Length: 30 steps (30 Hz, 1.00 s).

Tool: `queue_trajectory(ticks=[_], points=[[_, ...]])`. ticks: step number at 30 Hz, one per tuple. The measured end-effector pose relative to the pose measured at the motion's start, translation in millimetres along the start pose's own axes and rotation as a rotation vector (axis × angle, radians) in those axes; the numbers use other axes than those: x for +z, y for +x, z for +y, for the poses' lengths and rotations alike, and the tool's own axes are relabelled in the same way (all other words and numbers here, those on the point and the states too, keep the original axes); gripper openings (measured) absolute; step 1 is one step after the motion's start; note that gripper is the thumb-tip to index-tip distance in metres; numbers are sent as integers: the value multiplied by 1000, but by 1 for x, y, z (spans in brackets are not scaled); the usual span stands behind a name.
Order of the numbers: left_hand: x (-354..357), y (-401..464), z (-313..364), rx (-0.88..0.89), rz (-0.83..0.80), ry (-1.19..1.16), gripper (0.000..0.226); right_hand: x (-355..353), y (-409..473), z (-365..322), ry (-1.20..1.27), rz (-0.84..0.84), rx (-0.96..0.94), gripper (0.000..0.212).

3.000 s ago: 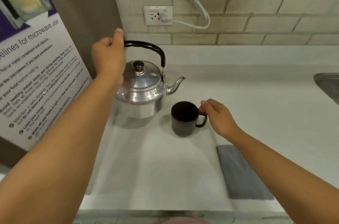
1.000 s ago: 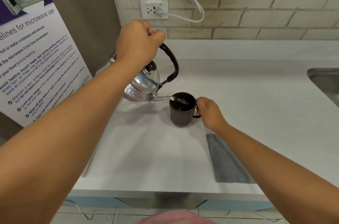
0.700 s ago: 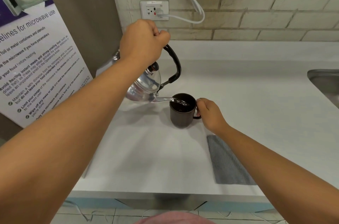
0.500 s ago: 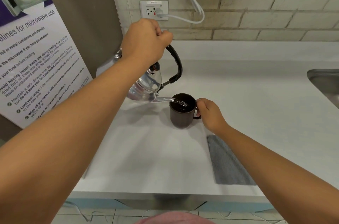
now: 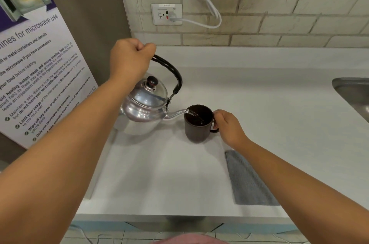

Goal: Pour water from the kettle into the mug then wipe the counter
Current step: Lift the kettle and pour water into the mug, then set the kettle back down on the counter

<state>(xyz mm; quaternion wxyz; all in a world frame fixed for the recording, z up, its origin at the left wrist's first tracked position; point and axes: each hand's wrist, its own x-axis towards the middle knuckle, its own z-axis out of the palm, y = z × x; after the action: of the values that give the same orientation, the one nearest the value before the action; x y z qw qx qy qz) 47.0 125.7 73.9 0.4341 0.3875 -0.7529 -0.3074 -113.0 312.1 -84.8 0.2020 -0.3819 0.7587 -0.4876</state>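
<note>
The mug (image 5: 197, 124) is standing on the counter (image 5: 279, 116). The kettle (image 5: 146, 104) is hanging just left of the mug, tilted, its spout reaching over the mug's rim. The left hand (image 5: 130, 58) is sitting above the kettle, on its handle. The right hand (image 5: 226, 126) is resting against the mug's right side. The cloth (image 5: 247, 179) is lying in front of the mug, to the right. The sink (image 5: 353, 94) is lying far right of the mug; the socket (image 5: 166, 14) is sitting on the wall behind it.

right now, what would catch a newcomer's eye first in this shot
The shiny steel kettle, held tilted at centre by the left hand, sends a thin stream of water into the dark mug steadied on the white counter by the right hand. A grey cloth lies nearer, to the right.
</note>
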Motion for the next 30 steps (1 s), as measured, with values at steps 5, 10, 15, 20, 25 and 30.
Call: queue_trajectory(ticks=[5,10,15,20,25,30], points=[[-5,-2,-17,-119,40,-84,37,0,0,2,11,6,0,34],[-5,-2,-28,-238,61,-146,37,-1,1,2,43,-2,24,40],[-6,5,-38,-360,80,-222,25,-5,3,0,71,-41,66,39],[-9,20,-40,-445,103,-350,20,-18,12,-10,82,-157,195,30],[0,41,-43,-445,99,-402,20,-38,39,-41,-95,-146,190,18],[22,62,-58,-427,86,-446,27,-20,90,-106,14,-83,-52,17]])
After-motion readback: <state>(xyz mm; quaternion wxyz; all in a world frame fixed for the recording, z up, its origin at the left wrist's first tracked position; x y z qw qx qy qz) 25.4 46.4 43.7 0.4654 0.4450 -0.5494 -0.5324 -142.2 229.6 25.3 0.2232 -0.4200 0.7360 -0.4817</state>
